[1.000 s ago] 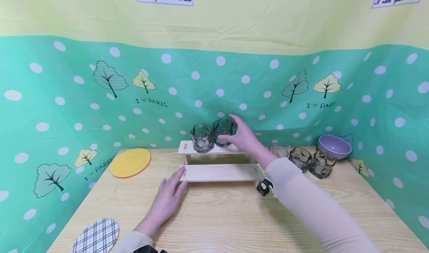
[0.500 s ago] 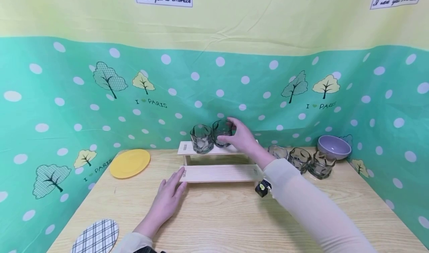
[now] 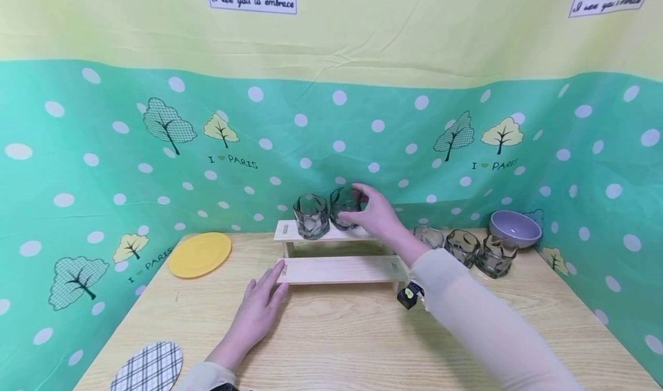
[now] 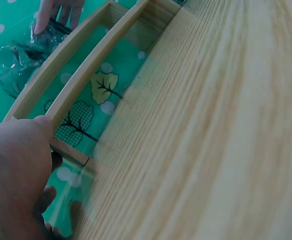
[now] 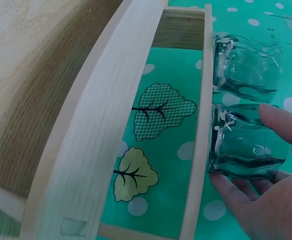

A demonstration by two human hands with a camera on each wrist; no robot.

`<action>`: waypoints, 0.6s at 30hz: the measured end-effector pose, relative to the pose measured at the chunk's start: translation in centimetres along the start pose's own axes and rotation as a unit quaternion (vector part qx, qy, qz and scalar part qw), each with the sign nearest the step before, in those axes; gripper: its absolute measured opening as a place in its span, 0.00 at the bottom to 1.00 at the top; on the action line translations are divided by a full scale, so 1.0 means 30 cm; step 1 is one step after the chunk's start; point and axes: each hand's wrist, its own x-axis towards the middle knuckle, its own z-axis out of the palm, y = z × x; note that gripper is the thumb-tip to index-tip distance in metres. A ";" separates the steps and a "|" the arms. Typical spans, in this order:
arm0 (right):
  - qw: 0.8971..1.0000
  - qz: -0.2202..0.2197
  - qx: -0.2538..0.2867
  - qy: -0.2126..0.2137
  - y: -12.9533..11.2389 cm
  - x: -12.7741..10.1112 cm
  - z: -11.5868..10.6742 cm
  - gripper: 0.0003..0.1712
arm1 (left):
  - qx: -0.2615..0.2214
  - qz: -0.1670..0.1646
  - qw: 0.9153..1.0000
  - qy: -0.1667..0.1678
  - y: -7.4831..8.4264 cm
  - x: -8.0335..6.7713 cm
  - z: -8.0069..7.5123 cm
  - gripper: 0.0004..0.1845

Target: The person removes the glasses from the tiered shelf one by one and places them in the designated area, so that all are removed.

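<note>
Wood counter (image 3: 331,339). Right hand (image 3: 380,217) pinches upper-tier glass (image 3: 339,202), likely placing; left hand (image 3: 255,307), fingers spread, touches rack (image 3: 342,269). Probably wants gentle release.

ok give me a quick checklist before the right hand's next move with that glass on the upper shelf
1. Grip: ok; the right hand has thumb and fingers round the held glass.
2. Held glass upright: ok; mouth up at the upper shelf.
3. Gap to the neighbouring glass: cannot tell; very close, possibly touching.
4. Left hand on the rack: ok; the left hand touches the left end of the lower shelf.
5. Right sleeve clear of the glasses at right: cannot tell; it overlaps them in the head view.
</note>
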 end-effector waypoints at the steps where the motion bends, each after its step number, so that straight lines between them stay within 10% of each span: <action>1: 1.000 -0.001 0.001 0.000 -0.003 -0.006 -0.007 0.54 | 0.000 0.000 1.000 0.000 0.000 0.000 0.000 0.32; 18: 0.999 -0.031 -0.029 -0.005 -0.035 -0.165 -0.158 0.56 | 0.003 -0.008 1.000 -0.004 0.003 -0.001 -0.003 0.32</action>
